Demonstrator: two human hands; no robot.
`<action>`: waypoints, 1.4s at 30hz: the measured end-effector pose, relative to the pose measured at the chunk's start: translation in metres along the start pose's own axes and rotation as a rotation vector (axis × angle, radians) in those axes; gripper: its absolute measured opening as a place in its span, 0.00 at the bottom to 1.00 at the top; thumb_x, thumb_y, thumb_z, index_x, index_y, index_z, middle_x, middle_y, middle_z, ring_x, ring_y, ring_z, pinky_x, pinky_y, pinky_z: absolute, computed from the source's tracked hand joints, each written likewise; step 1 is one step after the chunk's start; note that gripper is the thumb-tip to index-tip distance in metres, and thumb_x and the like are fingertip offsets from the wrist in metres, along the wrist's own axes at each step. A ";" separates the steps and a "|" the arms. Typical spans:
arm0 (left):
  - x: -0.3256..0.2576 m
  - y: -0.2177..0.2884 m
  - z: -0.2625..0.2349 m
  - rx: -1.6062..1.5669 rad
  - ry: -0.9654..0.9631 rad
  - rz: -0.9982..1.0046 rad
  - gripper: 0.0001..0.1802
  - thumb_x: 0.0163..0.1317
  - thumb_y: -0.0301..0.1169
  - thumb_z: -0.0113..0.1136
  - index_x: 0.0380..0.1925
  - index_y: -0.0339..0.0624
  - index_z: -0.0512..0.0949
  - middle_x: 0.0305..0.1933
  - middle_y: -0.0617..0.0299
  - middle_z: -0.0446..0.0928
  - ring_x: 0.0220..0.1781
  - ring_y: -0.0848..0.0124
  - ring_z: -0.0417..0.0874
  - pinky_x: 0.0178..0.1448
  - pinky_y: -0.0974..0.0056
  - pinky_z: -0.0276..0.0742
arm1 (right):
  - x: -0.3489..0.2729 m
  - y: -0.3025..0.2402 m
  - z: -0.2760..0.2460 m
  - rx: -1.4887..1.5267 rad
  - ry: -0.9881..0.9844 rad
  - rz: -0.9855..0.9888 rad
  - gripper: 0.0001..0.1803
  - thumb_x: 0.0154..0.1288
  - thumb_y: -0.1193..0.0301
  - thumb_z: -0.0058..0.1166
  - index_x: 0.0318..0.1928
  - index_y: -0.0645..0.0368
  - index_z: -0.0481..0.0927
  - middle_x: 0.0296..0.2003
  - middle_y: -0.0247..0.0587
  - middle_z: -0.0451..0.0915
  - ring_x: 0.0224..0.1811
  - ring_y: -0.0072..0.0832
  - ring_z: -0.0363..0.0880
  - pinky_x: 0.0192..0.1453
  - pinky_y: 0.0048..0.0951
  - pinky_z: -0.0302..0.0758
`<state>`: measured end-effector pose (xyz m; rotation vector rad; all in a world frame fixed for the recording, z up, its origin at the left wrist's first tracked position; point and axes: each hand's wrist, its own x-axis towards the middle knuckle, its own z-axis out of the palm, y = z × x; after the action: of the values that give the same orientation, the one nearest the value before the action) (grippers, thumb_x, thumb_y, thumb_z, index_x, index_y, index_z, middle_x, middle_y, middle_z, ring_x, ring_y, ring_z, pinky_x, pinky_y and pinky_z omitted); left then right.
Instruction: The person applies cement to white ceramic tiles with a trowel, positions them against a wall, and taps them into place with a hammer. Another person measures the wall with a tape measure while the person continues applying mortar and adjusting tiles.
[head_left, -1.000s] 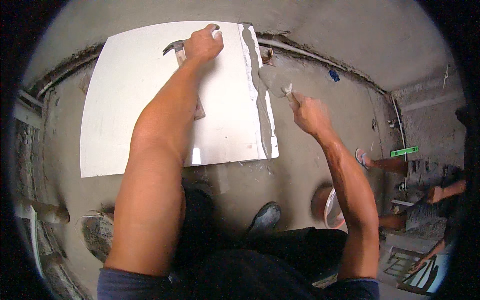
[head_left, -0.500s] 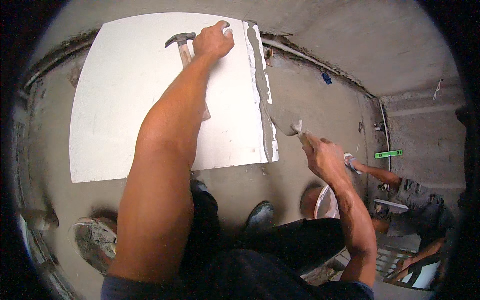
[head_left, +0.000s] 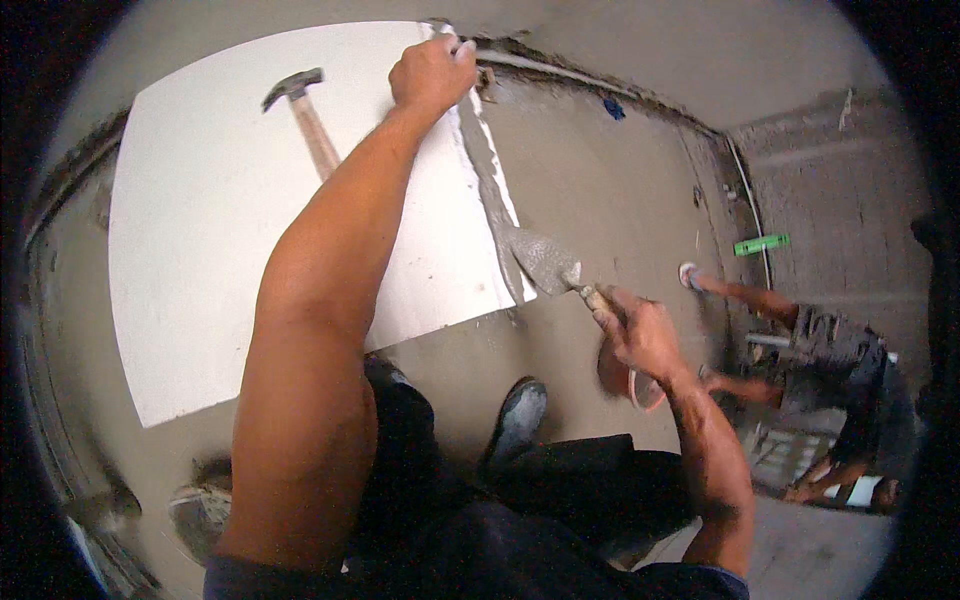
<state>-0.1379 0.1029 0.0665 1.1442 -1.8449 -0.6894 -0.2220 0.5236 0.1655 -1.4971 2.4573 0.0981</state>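
My right hand [head_left: 640, 335] is wrapped around the handle of a pointing trowel [head_left: 545, 258], whose mortar-smeared blade lies against a strip of grey mortar [head_left: 482, 170]. That strip runs along the right edge of a large white board [head_left: 215, 210]. My left hand [head_left: 432, 75] is closed at the board's far right corner, its fingers curled; whatever may be in them is hidden. A claw hammer [head_left: 312, 130] rests on the board, the lower part of its handle covered by my left forearm.
Beside my right forearm stands a bucket [head_left: 618, 375]. Another person [head_left: 840, 370] bends down at the right, near a green spirit level [head_left: 762, 245] by the wall. A pale pipe [head_left: 560, 72] follows the far wall's foot. My shoe [head_left: 520, 415] is on the grey floor.
The view has turned, so the board sits tilted and further left. My left hand has shifted toward the board's right edge. The trowel blade now shows broad side up, lying against the mortar.
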 end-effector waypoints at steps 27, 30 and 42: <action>-0.084 0.157 0.146 -0.295 -0.243 0.543 0.26 0.71 0.48 0.64 0.29 0.31 0.80 0.25 0.46 0.79 0.27 0.62 0.70 0.39 0.52 0.73 | -0.100 0.254 -0.057 -0.377 -0.324 0.766 0.28 0.63 0.46 0.67 0.48 0.58 0.90 0.40 0.48 0.91 0.39 0.42 0.89 0.48 0.50 0.83; -0.099 0.174 0.158 -0.333 -0.365 0.663 0.27 0.73 0.50 0.63 0.27 0.34 0.80 0.25 0.41 0.77 0.25 0.53 0.71 0.37 0.50 0.73 | -0.117 0.282 -0.002 -0.244 -0.391 0.795 0.30 0.61 0.44 0.68 0.46 0.59 0.91 0.40 0.47 0.92 0.39 0.42 0.90 0.47 0.50 0.83; -0.217 0.211 0.212 0.058 -0.981 0.877 0.15 0.71 0.41 0.64 0.43 0.39 0.84 0.31 0.44 0.81 0.32 0.47 0.81 0.40 0.45 0.75 | -0.147 0.325 0.088 -0.013 -0.150 0.626 0.20 0.60 0.56 0.67 0.45 0.57 0.90 0.48 0.52 0.90 0.49 0.45 0.90 0.53 0.51 0.84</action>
<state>-0.3637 0.3948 0.0475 -0.1567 -2.8623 -0.6961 -0.4281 0.8186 0.0935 -0.6445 2.6995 0.3285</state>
